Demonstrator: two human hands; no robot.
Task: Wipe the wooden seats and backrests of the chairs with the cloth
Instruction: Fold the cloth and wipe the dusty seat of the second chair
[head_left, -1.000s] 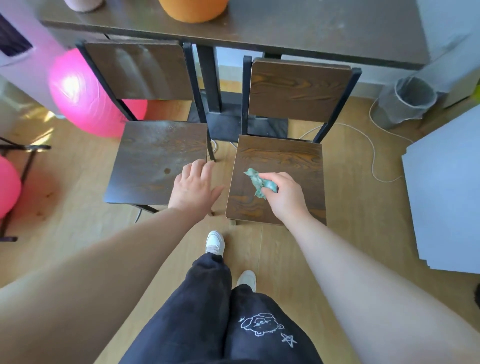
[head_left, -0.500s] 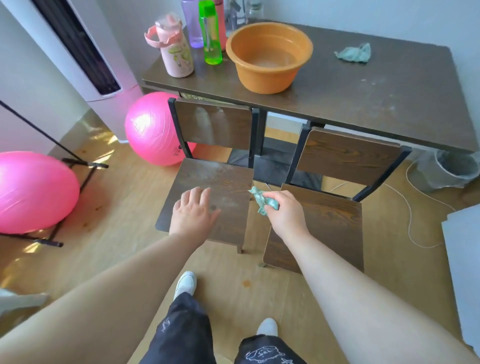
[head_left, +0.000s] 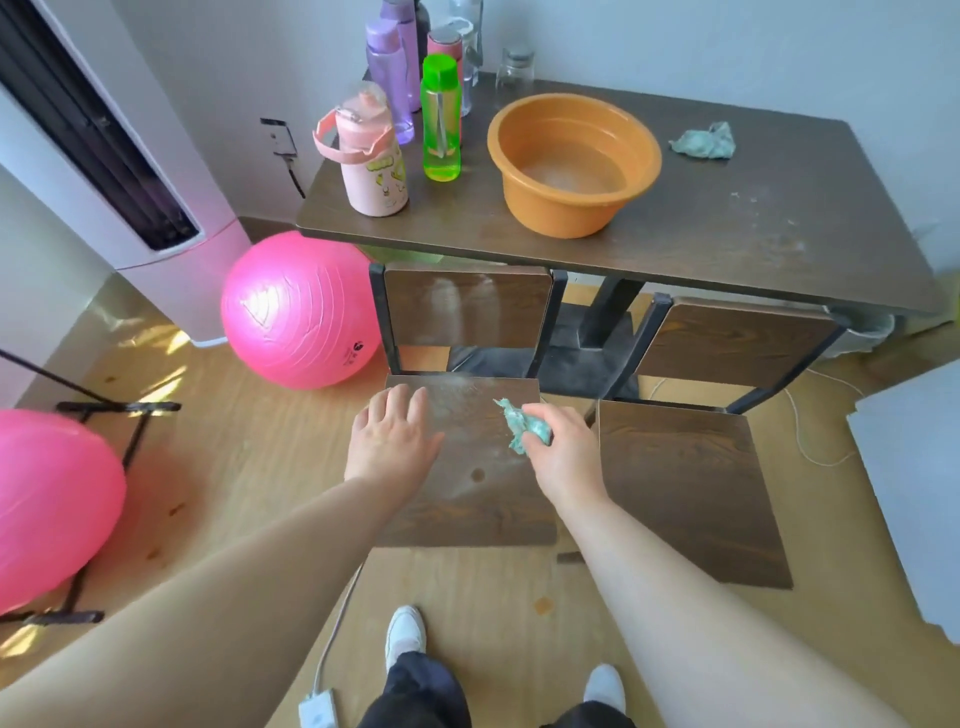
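Two dark wooden chairs stand side by side at the table. The left chair's seat (head_left: 478, 493) looks dusty, and so does its backrest (head_left: 467, 306). The right chair's seat (head_left: 685, 483) and backrest (head_left: 737, 338) look darker and cleaner. My right hand (head_left: 563, 454) grips a crumpled green cloth (head_left: 524, 426) over the right part of the left seat. My left hand (head_left: 392, 441) hovers flat, fingers straight, over that seat's left edge and holds nothing.
The dark table (head_left: 779, 228) carries an orange basin (head_left: 574, 161), several bottles (head_left: 439, 119), a pink jug (head_left: 371, 161) and a second green cloth (head_left: 704, 141). Two pink balls (head_left: 296, 312) lie left. A white board (head_left: 914, 493) lies right; a cable (head_left: 332, 639) crosses the floor.
My right hand has carried the cloth from the right chair's seat across to the left chair's seat. My head has lifted, bringing the tabletop into view. The left hand stayed over the left seat.
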